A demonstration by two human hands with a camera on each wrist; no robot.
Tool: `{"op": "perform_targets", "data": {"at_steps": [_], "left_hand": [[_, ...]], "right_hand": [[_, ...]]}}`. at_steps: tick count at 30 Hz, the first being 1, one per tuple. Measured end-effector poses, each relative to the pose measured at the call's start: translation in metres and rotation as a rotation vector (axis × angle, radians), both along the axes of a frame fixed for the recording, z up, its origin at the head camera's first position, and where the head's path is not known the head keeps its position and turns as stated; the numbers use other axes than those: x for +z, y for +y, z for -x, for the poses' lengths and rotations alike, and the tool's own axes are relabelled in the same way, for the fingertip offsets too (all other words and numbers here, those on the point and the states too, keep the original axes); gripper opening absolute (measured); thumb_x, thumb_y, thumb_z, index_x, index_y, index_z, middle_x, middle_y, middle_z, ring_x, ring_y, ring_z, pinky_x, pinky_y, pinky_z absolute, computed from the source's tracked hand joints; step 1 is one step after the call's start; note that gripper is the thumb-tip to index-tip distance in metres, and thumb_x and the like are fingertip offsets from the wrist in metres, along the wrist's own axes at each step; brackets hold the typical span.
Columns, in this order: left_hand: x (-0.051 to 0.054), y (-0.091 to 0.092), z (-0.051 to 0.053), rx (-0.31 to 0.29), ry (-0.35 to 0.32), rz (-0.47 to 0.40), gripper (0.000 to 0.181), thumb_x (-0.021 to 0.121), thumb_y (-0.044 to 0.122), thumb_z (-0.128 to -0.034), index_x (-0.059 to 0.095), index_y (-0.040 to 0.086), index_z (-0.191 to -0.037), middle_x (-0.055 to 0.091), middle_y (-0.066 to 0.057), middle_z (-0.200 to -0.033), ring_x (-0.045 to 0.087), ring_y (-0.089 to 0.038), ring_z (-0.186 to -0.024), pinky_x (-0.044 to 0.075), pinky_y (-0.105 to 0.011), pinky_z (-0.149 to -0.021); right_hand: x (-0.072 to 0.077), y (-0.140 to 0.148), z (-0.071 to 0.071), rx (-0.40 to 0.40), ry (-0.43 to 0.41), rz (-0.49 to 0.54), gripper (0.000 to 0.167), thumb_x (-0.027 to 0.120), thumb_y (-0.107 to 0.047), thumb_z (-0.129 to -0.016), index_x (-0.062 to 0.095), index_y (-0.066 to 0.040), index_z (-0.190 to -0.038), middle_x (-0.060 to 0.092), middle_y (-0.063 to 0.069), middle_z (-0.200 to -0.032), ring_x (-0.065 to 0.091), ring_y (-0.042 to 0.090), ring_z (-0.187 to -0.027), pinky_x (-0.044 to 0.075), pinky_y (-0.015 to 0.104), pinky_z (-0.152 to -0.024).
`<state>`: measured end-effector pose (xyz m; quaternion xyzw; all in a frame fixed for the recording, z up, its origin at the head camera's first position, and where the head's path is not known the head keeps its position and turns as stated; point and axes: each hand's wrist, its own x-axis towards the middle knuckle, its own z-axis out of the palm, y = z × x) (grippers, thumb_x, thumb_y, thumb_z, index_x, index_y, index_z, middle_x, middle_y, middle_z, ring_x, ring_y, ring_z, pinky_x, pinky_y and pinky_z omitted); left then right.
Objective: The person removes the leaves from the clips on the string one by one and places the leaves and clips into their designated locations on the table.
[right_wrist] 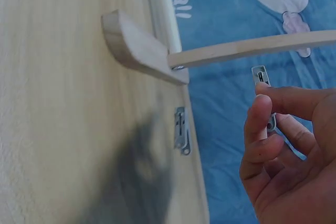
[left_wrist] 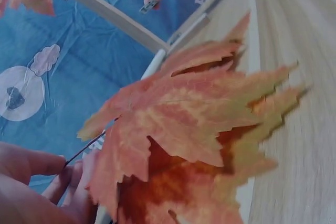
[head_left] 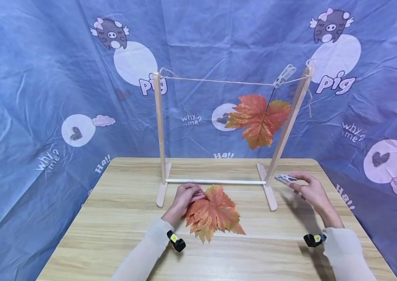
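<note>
My left hand [head_left: 186, 195] pinches the thin dark stem of an orange artificial maple leaf [head_left: 212, 214], held low over the table in front of the rack. More leaves [left_wrist: 178, 192] overlap beneath it in the left wrist view; how many, I cannot tell. At the rack's right foot, my right hand [head_left: 309, 190] holds a pale clothespin [right_wrist: 261, 74] between thumb and fingers. A second clothespin [right_wrist: 181, 132] lies on the table below that hand. Another leaf [head_left: 261, 121] hangs from the string by its stem, clipped with a white clothespin [head_left: 284, 76] near the right post.
A wooden rack stands at the table's back, with a left post [head_left: 160, 125], a right post [head_left: 288, 127] and a white lower bar [head_left: 216, 182]. String [head_left: 216, 81] is tied between the post tops. Blue printed cloth [head_left: 191, 47] surrounds the wooden table [head_left: 254, 253].
</note>
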<state>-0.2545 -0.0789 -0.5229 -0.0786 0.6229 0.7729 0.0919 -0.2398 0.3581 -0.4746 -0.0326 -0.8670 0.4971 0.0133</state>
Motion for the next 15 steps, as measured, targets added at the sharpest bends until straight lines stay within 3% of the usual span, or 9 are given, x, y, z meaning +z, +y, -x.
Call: {"op": "perform_targets", "data": {"at_steps": [6, 10, 15], "left_hand": [[0.0, -0.003, 0.001, 0.004, 0.026, 0.128, 0.026, 0.061, 0.0, -0.1021, 0.067, -0.019, -0.118, 0.075, -0.016, -0.085, 0.075, -0.014, -0.068, 0.068, -0.029, -0.072], [0.001, -0.005, 0.0, -0.015, 0.009, 0.22, 0.02, 0.063, 0.003, -0.1022, 0.07, -0.014, -0.108, 0.074, -0.009, -0.076, 0.07, -0.01, -0.056, 0.064, -0.023, -0.056], [0.001, -0.007, -0.003, -0.043, -0.009, 0.316, 0.021, 0.065, 0.009, -0.1024, 0.071, -0.01, -0.101, 0.067, -0.002, -0.066, 0.061, -0.005, -0.046, 0.055, -0.019, -0.043]], "right_hand": [[-0.009, 0.002, 0.005, -0.005, -0.036, 0.014, 0.05, 0.07, -0.016, -0.103, 0.054, 0.005, -0.146, 0.071, 0.001, -0.091, 0.061, 0.011, -0.059, 0.048, 0.029, -0.045], [-0.018, 0.003, 0.008, -0.002, -0.043, -0.016, 0.049, 0.07, -0.016, -0.102, 0.055, 0.006, -0.144, 0.067, 0.001, -0.095, 0.061, 0.011, -0.059, 0.051, 0.03, -0.046], [-0.029, 0.005, 0.011, 0.012, -0.074, -0.013, 0.05, 0.069, -0.015, -0.103, 0.053, 0.008, -0.144, 0.068, 0.005, -0.087, 0.061, 0.011, -0.057, 0.053, 0.029, -0.048]]}}
